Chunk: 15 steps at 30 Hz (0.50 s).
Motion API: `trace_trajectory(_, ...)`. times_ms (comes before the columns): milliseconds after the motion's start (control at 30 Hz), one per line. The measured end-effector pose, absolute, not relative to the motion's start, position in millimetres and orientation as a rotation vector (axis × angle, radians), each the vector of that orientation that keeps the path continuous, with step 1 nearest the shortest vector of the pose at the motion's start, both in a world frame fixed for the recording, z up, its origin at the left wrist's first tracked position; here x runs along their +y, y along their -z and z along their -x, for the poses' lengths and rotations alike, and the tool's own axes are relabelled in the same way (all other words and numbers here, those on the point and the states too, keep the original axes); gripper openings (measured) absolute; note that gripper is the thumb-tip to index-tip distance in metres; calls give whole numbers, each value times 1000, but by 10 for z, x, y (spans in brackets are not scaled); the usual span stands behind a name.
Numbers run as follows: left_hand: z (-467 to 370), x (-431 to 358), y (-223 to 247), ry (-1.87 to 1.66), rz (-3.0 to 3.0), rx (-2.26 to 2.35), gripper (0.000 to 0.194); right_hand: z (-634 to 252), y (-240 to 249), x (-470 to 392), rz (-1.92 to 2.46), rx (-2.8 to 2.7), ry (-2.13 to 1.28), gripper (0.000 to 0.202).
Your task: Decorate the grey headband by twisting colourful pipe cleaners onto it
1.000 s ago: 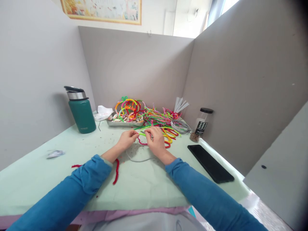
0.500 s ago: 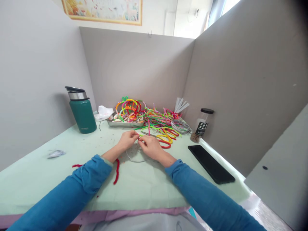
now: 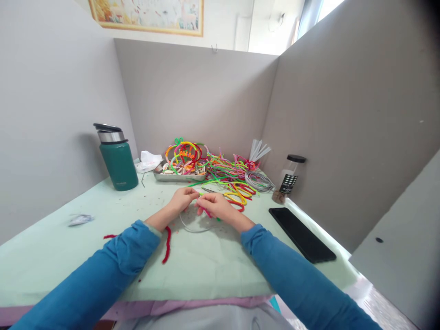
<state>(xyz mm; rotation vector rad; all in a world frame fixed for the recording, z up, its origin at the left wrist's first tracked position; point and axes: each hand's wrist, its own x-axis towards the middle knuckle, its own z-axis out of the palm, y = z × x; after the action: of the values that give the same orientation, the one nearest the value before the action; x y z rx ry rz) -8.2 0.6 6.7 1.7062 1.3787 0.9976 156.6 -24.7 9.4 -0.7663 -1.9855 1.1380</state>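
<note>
- Head view: the left hand seems to pinch a lime stem; the right hand's fingers grip a pink fuzzy stem, over the table.
- I'd keep both pinches close, turning gently.

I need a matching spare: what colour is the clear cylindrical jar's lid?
The round lid is black; best view: head.
</note>
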Motion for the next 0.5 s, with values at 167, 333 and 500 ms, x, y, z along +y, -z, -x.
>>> trace_trajectory(167,99,10,-44,-1010,-1666,1360,30,-1673,-186,-278,524,-1844,-1525,34)
trace_trajectory(333,85,18,-22,-953,-1729,1335,30,-1780,-246,-277,428,-1902,-1739,41)
trace_trajectory(500,102,35,-30,-1011,-1739,1413,30,-1785,-208,-225,309,-1755,-1829,42)
